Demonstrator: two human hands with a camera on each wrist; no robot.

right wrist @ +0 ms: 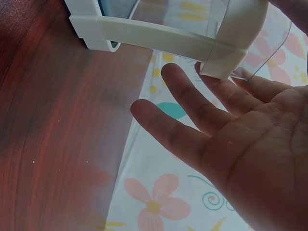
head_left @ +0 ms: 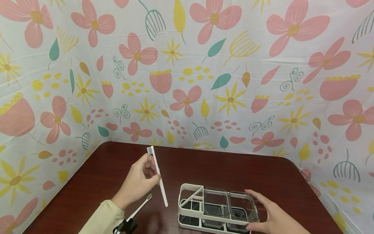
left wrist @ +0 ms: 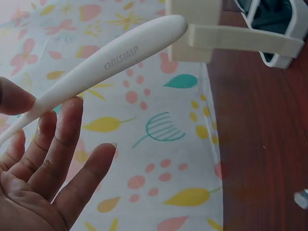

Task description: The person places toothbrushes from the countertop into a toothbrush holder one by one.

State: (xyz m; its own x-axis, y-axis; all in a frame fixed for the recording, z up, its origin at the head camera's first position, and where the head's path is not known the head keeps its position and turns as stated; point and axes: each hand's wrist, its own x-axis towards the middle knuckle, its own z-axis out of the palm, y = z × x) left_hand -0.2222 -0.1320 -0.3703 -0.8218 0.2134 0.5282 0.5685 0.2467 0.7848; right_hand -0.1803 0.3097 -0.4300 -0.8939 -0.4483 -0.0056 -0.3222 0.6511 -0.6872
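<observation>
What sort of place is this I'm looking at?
Probably a tabletop corner indoors, perhaps screened off for recording. Flower-patterned sheeting surrounds the dark reddish-brown table. The white toothbrush and off-white rack hint at bathroom items, but no sink shows.

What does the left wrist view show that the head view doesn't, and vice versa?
Left wrist only: readable grey lettering, apparently "ORISIMP", on the handle of the slim white toothbrush.
Head only: that brush's bristles, and the right hand at one end of the off-white, open-framed rack.
Both: the left hand pinching the brush, part or all of the rack, the glossy red-brown tabletop, and the white cloth printed with pink, yellow and green plant shapes.
</observation>
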